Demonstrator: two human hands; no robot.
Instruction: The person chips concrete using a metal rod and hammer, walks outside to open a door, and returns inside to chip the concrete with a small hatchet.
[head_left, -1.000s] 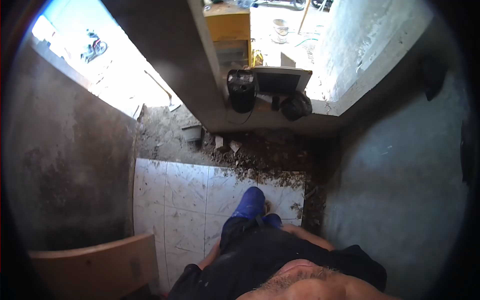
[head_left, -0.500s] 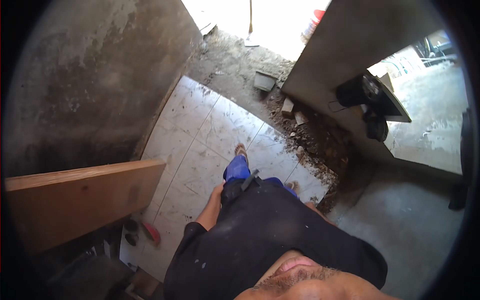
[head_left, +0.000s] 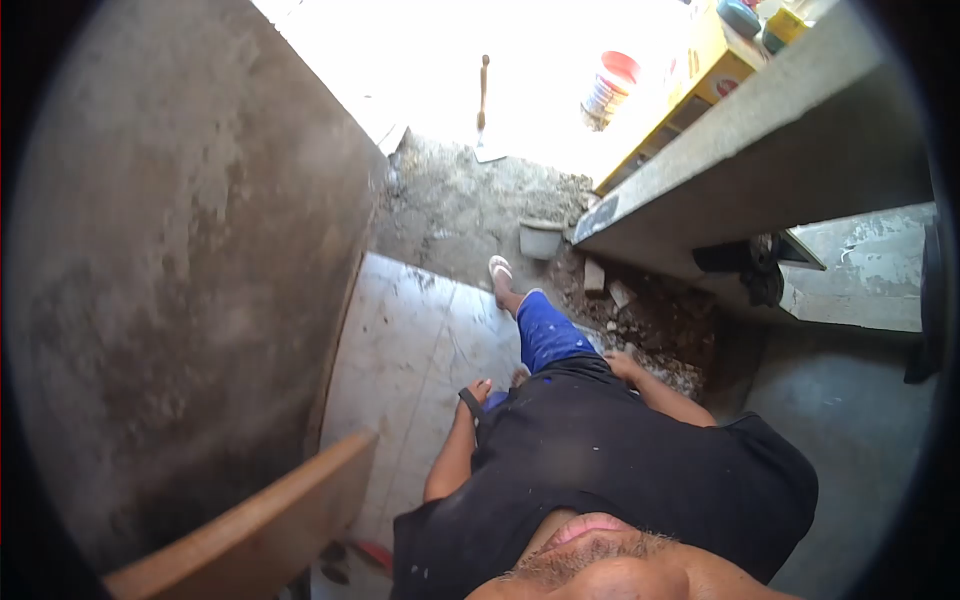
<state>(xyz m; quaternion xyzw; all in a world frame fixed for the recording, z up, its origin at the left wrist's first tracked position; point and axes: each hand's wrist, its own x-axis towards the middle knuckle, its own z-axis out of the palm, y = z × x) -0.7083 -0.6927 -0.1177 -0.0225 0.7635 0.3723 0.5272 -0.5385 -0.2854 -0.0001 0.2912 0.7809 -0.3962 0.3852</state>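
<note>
My left hand [head_left: 478,391] hangs beside my blue shorts over the white floor tiles [head_left: 395,330], a dark band at its wrist. Its fingers look loosely apart, with nothing visible in them. On the other side, my right hand [head_left: 622,366] is by my hip near the edge of the dug soil; it looks loosely open and holds nothing I can see. One sandalled foot [head_left: 501,272] is stretched forward, just beyond the tile edge on rough ground.
Ahead are a grey bucket [head_left: 541,240], a long-handled shovel [head_left: 483,110] and a red-and-white bucket [head_left: 612,88]. Broken blocks [head_left: 594,276] lie in loose soil at right. A wooden door [head_left: 250,525] stands behind left. Concrete walls [head_left: 190,240] flank the passage.
I have stepped forward toward the bright opening. The wooden door has slid back in view, and the shovel and buckets show more fully. Both hands have swung and are seen more clearly.
</note>
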